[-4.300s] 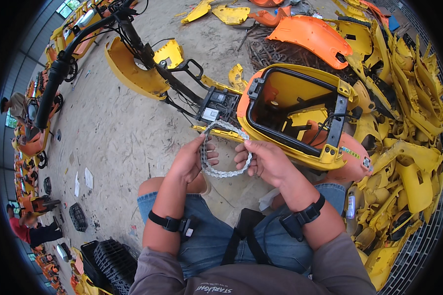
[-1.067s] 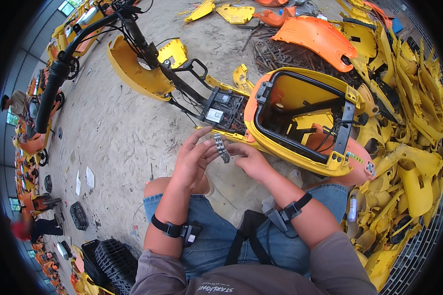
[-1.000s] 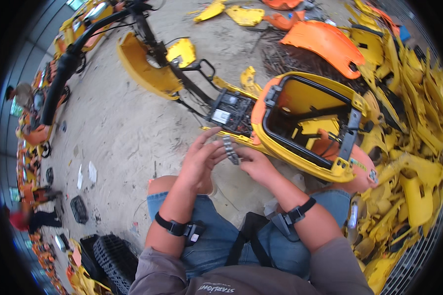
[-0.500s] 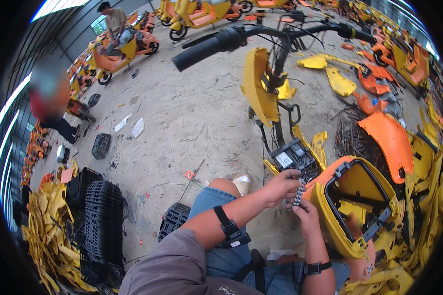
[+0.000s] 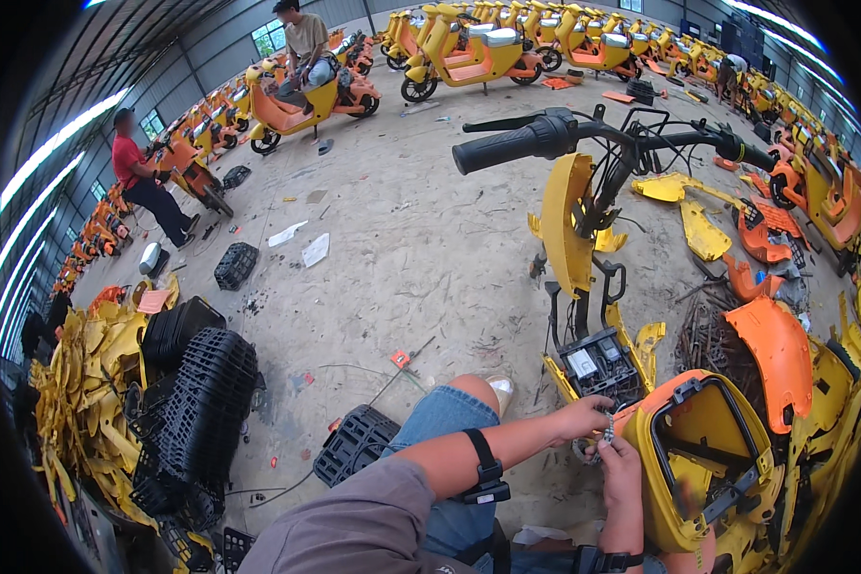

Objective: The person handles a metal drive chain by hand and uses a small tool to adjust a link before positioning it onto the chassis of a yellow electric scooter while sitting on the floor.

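A short silver chain (image 5: pixel 609 431) of metal links is held between my hands, next to the yellow and orange body of a partly stripped scooter. My left hand (image 5: pixel 582 421) pinches its upper end with the fingers closed. Just below, my right hand (image 5: pixel 621 471) has thumb and fingers closed on the lower part. The hands nearly touch, and part of the chain is hidden by the fingers. Right beside them is the open yellow seat housing (image 5: pixel 655 478) with a black rim. An exposed compartment (image 5: pixel 598 364) with black and grey parts lies just beyond my left hand.
Handlebars (image 5: pixel 545 134) and a yellow front panel (image 5: pixel 569 225) rise ahead. Loose orange panels (image 5: pixel 775 354) and yellow panels lie at right. Black baskets (image 5: pixel 201 421) and yellow scraps (image 5: pixel 86 402) are piled at left. Two people (image 5: pixel 139 172) (image 5: pixel 304 57) are by scooters further off.
My view has shifted left and up, so the scene sits lower and further right. Both hands still grip the chain, which now shows less between them.
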The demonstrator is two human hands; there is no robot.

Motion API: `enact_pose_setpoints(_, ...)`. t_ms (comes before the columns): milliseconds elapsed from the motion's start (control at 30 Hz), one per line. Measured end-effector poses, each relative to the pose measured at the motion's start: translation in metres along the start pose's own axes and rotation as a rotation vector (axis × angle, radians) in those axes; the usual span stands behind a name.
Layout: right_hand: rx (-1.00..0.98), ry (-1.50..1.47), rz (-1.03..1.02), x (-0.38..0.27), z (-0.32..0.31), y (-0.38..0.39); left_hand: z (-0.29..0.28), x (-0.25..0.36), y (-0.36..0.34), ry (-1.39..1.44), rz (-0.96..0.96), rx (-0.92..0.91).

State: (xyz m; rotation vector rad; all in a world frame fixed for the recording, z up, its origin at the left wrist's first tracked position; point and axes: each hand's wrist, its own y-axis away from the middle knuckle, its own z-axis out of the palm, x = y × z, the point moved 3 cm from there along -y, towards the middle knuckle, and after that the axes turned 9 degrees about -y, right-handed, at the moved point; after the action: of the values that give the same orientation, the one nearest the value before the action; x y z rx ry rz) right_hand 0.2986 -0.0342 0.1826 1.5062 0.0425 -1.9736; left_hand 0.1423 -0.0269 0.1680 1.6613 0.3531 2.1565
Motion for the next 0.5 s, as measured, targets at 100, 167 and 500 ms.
enact_pose_setpoints(100, -0.021, 0.005, -0.014, 0.000, 0.005, -0.001, -0.005, -0.007, -0.002, 0.015, 0.002, 0.023)
enact_pose_setpoints(167, -0.011, 0.014, -0.025, 0.003, 0.004, -0.003, -0.005, -0.007, -0.001, -0.100, -0.008, -0.012)
enact_pose_setpoints(500, 0.150, -0.290, 0.049, 0.012, -0.001, -0.009, 0.001, -0.029, -0.008, -0.173, 0.031, 0.016)
